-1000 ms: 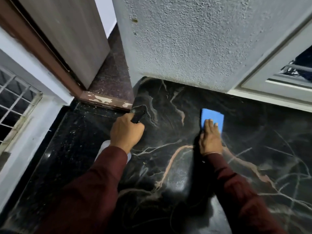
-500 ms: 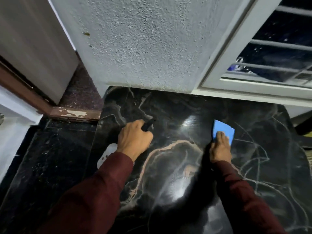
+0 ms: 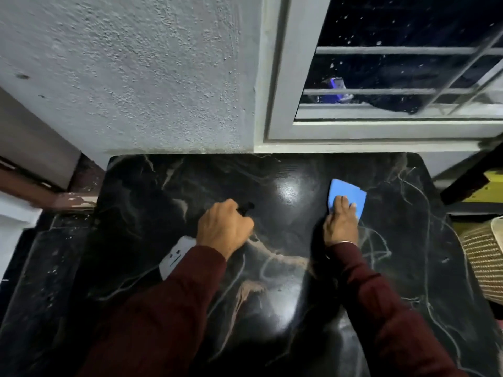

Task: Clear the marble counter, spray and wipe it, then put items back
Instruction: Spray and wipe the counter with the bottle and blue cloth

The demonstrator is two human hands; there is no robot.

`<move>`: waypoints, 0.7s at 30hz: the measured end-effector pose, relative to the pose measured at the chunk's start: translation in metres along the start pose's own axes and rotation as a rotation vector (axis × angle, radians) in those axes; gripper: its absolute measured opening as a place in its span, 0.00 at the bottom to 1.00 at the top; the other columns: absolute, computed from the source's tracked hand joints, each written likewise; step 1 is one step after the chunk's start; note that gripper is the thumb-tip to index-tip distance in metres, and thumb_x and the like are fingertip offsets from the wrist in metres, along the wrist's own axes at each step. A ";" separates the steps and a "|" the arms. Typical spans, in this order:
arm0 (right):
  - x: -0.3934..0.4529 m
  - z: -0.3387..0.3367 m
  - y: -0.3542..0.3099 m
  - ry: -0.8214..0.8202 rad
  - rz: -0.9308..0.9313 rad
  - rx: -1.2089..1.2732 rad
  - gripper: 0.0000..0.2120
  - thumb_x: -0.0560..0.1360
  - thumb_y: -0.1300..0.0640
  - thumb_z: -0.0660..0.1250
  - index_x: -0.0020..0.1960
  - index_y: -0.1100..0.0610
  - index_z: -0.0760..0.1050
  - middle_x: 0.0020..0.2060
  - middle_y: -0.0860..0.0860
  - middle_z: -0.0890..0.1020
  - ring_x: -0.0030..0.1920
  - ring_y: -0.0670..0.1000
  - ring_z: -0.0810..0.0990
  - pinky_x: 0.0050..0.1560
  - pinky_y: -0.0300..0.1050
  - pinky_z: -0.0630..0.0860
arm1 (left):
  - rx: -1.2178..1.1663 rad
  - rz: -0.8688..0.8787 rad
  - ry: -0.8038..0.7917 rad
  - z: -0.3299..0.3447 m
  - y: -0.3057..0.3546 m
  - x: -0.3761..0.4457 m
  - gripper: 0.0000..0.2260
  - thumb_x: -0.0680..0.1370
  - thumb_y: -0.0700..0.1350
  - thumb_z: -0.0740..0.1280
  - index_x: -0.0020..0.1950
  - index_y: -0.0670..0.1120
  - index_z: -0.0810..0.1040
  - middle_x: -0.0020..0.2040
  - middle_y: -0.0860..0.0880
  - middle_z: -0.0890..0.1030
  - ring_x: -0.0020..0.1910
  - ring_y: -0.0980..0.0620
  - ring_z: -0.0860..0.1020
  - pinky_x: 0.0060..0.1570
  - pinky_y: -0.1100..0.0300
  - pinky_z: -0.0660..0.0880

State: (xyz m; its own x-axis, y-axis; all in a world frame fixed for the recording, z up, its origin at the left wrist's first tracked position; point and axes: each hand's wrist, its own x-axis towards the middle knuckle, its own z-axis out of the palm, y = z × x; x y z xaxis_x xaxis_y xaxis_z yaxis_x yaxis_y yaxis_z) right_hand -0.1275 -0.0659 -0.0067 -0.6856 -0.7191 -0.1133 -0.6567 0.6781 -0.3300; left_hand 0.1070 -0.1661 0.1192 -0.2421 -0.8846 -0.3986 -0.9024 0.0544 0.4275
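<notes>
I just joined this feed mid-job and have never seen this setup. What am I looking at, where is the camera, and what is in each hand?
There is no machine here: a person works with bare hands, and the one camera sits on their head, looking forward and down. The dark veined slab is the marble counter, set against a textured wall and a barred window. The left hand grips a spray bottle; its white body shows below the wrist, its black nozzle past the knuckles. The right hand presses flat on a blue cloth lying on the counter. A woven basket sits at the right edge.
</notes>
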 end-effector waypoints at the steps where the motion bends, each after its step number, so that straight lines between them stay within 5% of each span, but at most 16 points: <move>1: 0.006 -0.001 -0.003 -0.002 0.000 -0.007 0.35 0.69 0.50 0.41 0.68 0.68 0.64 0.68 0.65 0.67 0.67 0.70 0.63 0.66 0.64 0.63 | -0.047 -0.019 0.023 0.001 0.003 0.002 0.09 0.74 0.44 0.65 0.50 0.45 0.81 0.49 0.43 0.83 0.49 0.40 0.78 0.50 0.52 0.74; 4: -0.005 0.010 -0.031 -0.003 -0.141 -0.016 0.31 0.69 0.55 0.50 0.69 0.67 0.65 0.68 0.65 0.68 0.68 0.69 0.65 0.67 0.62 0.64 | -0.133 -0.117 0.072 0.000 0.012 0.011 0.09 0.73 0.44 0.66 0.51 0.45 0.81 0.49 0.45 0.81 0.50 0.40 0.78 0.50 0.54 0.71; 11: -0.028 0.065 -0.122 -0.156 -0.916 0.001 0.22 0.76 0.53 0.56 0.69 0.55 0.71 0.67 0.51 0.74 0.68 0.59 0.70 0.67 0.55 0.68 | -0.196 -0.183 0.240 -0.001 0.013 0.032 0.08 0.75 0.46 0.65 0.46 0.46 0.83 0.48 0.40 0.84 0.48 0.37 0.79 0.46 0.52 0.73; 16: 0.057 0.045 -0.123 -0.146 -0.658 -0.085 0.27 0.72 0.53 0.52 0.70 0.58 0.70 0.67 0.54 0.74 0.68 0.60 0.70 0.68 0.54 0.64 | -0.156 -0.202 0.208 -0.001 0.021 0.040 0.05 0.72 0.42 0.63 0.37 0.46 0.77 0.40 0.42 0.80 0.41 0.38 0.76 0.46 0.48 0.76; 21: 0.107 -0.002 0.008 0.006 -0.168 -0.069 0.34 0.71 0.49 0.44 0.70 0.65 0.65 0.68 0.64 0.70 0.67 0.67 0.68 0.68 0.61 0.64 | -0.164 -0.177 0.186 0.005 0.036 0.041 0.05 0.72 0.41 0.63 0.39 0.45 0.78 0.36 0.46 0.78 0.36 0.45 0.73 0.43 0.53 0.71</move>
State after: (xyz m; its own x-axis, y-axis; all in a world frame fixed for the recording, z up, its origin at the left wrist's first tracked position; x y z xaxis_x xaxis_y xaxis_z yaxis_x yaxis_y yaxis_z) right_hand -0.2069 -0.1376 -0.0200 -0.5661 -0.8224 -0.0561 -0.7822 0.5574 -0.2783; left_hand 0.0626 -0.1984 0.1145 -0.0030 -0.9442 -0.3294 -0.8516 -0.1703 0.4958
